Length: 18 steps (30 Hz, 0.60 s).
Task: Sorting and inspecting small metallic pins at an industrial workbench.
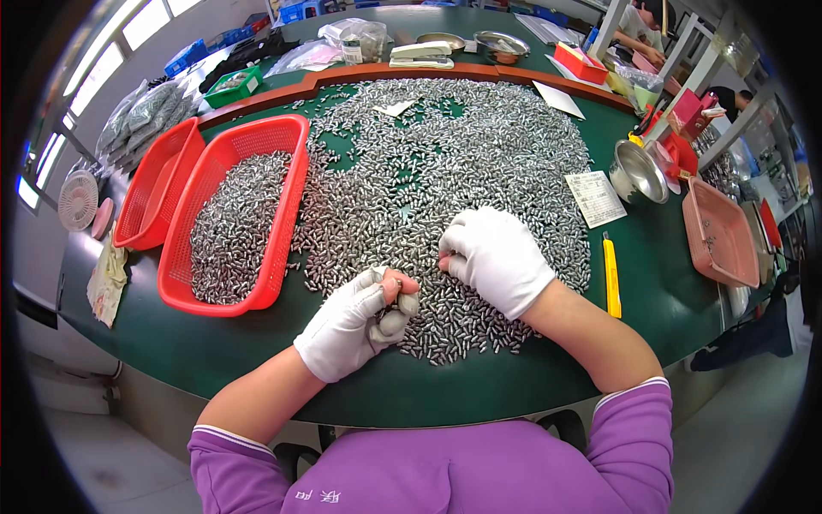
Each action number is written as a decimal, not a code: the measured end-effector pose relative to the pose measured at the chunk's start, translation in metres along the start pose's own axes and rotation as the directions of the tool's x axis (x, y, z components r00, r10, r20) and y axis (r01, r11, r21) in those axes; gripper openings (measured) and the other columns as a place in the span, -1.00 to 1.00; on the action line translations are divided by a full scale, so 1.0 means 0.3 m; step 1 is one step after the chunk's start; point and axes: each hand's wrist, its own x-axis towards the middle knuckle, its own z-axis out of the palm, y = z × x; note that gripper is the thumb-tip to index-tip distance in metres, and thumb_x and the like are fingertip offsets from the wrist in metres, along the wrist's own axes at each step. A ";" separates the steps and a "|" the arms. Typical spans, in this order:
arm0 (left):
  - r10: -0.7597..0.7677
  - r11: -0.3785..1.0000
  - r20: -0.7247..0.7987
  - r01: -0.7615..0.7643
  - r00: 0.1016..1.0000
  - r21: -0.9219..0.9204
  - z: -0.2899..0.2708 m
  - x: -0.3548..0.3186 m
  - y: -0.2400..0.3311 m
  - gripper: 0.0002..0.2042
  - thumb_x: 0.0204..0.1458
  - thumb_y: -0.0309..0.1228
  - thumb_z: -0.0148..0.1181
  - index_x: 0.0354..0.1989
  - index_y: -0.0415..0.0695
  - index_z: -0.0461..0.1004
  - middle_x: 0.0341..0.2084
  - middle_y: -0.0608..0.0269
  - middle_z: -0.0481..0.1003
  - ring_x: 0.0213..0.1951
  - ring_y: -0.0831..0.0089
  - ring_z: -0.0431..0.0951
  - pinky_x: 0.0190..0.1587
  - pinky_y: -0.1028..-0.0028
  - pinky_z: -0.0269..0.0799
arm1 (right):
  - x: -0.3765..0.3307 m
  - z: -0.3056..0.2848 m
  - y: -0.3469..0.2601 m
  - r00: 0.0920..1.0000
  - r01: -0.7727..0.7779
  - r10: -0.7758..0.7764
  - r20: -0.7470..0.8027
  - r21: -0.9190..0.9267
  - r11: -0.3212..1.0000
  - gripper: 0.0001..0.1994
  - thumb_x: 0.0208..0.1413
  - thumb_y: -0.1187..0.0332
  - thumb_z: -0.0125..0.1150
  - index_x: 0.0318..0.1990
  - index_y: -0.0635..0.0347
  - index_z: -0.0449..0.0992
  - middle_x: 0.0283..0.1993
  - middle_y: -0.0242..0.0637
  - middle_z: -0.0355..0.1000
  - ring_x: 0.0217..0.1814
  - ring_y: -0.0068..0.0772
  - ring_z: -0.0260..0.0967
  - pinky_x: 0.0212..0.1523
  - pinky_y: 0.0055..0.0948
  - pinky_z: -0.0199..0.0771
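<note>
A wide layer of small, shiny silver metal parts with dark bands covers the middle of the green table. Both my hands wear white gloves with some bare fingertips showing. At the near edge of the layer, my left hand is closed, its thumb and fingers curled together; what lies between them is too small to name. My right hand rests over the parts to the right, palm down. Its fingertips are bent together at the parts, and whatever they pinch is hidden.
To my left stands a red basket heaped with the same parts, beside another red basket. On the right are a yellow cutter knife, a paper slip, a metal bowl and a pink basket. A wooden strip borders the far side.
</note>
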 end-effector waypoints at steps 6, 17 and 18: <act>-0.019 1.000 0.014 0.019 1.000 -0.007 0.004 0.004 0.004 -0.75 0.15 -0.32 0.21 -0.07 -0.13 0.40 -0.32 0.35 0.44 -0.46 0.66 0.25 -0.41 0.69 0.18 | 0.017 -0.047 -0.043 0.978 0.172 -0.099 -0.182 0.449 0.877 -0.88 -0.08 0.44 0.36 -0.37 0.16 0.55 -0.32 -0.29 0.50 -0.29 -0.23 0.47 -0.25 -0.33 0.48; -0.015 0.999 0.024 0.014 1.000 0.042 0.006 -0.002 -0.009 -0.78 0.14 -0.32 0.25 -0.10 -0.02 0.40 -0.33 0.42 0.44 -0.45 0.71 0.30 -0.38 0.72 0.22 | -0.012 0.002 -0.085 0.990 0.102 -0.135 -0.029 0.815 0.571 -0.80 0.11 0.44 0.19 -0.12 0.21 0.57 0.00 -0.13 0.45 0.03 -0.10 0.43 0.05 -0.27 0.46; 0.007 0.999 0.001 -0.008 1.000 0.053 0.004 -0.004 -0.010 -0.80 0.15 -0.32 0.23 -0.11 -0.03 0.40 -0.34 0.41 0.45 -0.47 0.72 0.30 -0.40 0.73 0.22 | -0.007 -0.022 -0.076 0.983 0.073 -0.180 0.044 0.801 0.595 -0.71 0.14 0.39 0.18 0.03 0.15 0.54 0.14 -0.12 0.38 0.16 -0.14 0.38 0.17 -0.32 0.37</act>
